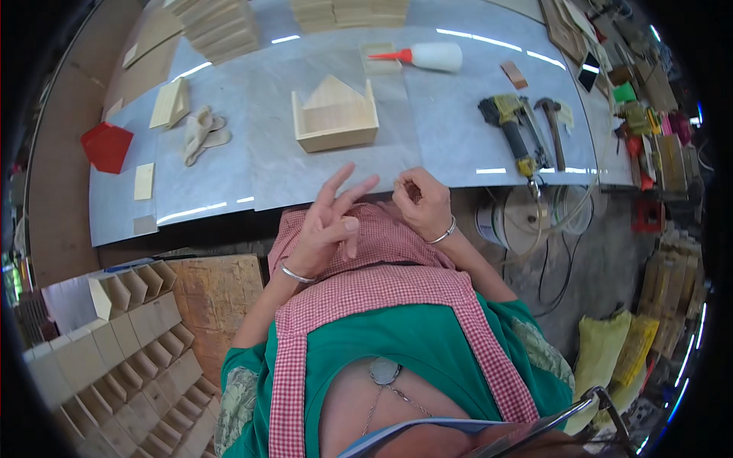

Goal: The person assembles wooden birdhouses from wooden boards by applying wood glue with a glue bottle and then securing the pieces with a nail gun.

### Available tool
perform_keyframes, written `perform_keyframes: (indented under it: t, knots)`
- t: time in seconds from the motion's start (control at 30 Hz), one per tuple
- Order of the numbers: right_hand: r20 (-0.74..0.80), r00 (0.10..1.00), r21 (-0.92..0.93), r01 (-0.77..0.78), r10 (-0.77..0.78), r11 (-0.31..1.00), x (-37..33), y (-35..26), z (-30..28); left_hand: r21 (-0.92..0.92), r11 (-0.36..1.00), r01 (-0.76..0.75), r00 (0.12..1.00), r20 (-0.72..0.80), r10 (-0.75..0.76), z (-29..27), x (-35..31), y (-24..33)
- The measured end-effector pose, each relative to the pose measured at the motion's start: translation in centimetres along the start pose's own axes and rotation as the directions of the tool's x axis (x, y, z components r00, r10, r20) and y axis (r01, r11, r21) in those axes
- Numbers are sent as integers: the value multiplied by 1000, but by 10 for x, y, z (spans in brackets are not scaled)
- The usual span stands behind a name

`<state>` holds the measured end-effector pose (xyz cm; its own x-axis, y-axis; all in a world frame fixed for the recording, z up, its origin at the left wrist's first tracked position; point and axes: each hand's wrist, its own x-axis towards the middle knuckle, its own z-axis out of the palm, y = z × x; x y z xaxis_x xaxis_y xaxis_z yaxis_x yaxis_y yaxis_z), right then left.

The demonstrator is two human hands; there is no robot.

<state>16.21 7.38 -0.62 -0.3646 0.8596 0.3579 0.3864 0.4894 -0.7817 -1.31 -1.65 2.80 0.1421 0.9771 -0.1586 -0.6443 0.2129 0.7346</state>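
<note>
My left hand point(330, 221) is raised over my lap at the table's front edge, its fingers spread and nothing in them. Beside it, my right hand point(422, 200) has its fingers curled in toward the thumb; whether anything small is between them is hidden. Just beyond both hands stands a small open wooden box point(336, 122) with a pointed back panel, touched by neither hand. Behind it, a white glue bottle point(437, 56) with a red nozzle lies across a small wooden tray point(374, 67).
At right lie a nail gun point(508, 130) with its air hose, a hammer point(551, 130) and a brown block point(515, 75). At left are a glove point(202, 133), wood pieces point(169, 104) and a red pentagonal piece point(107, 147). Stacked boards point(217, 30) stand behind; wooden boxes point(137, 359) fill the lower left.
</note>
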Motion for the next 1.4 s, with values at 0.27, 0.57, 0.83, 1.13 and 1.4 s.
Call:
perform_keyframes:
  t: [0.27, 0.57, 0.83, 1.13, 1.4]
  knots:
    - [-39, 993, 88, 115, -112, 989, -9, -1, -6, 63, 997, -36, 999, -21, 37, 4, 9, -21]
    - [-147, 988, -89, 41, -54, 995, 29, 40, -44, 351, 935, 46, 953, -296, 64, -37, -8, -11]
    - [-235, 969, -222, 29, -82, 975, 139, 102, -89, 601, 794, -91, 850, -368, 376, -102, 1, 12]
    - [94, 978, -120, -174, 186, 977, 225, 178, -89, 852, 518, -80, 950, -92, 298, -115, 68, 55]
    - [386, 877, -236, -207, 287, 950, 226, 166, -92, 874, 478, -86, 984, 0, 177, -120, 91, 58]
